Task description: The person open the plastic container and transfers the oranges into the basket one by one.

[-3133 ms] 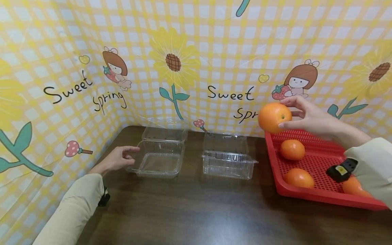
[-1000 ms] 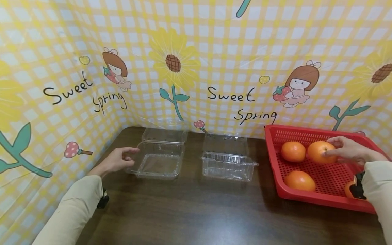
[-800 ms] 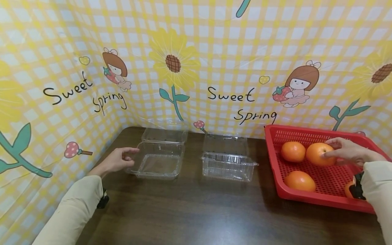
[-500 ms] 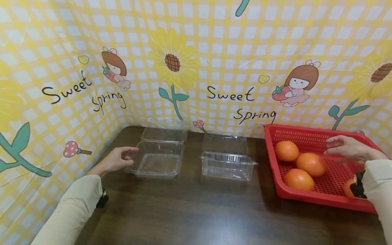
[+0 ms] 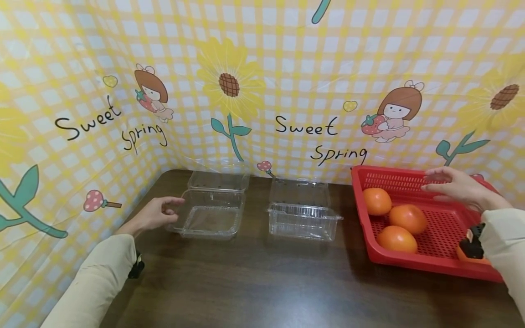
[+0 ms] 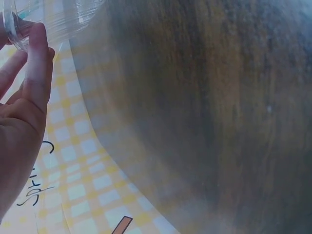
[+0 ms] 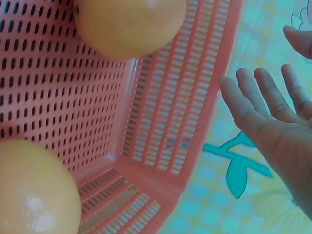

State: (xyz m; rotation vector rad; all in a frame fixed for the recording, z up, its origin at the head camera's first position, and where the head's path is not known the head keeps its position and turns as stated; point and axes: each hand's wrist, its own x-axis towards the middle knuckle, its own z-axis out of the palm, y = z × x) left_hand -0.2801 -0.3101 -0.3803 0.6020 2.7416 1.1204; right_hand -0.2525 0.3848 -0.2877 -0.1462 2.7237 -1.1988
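Observation:
My left hand [image 5: 157, 212] is at the left side of an open clear plastic clamshell container [image 5: 213, 221]. In the left wrist view, the container's rim [image 6: 10, 24] lies between its thumb and fingers. My right hand [image 5: 461, 187], fingers spread and holding nothing, hovers over the back right of a red perforated basket [image 5: 434, 269]. Three oranges sit grouped at the basket's left: one at the back [image 5: 377, 201], one in the middle [image 5: 408, 219], one in front [image 5: 397, 240]. Another orange [image 5: 467, 255] lies at the front right, partly hidden by my right wrist camera and sleeve.
A second open clear clamshell container [image 5: 302, 225] stands between the left container and the basket. Both lids lean back towards the yellow checked cloth [image 5: 287, 91] behind the brown wooden table [image 5: 262, 282].
My right hand carried an orange down into the basket and let it go beside the others. The back orange shifted left. The hand then rose slightly; my left hand stayed in place.

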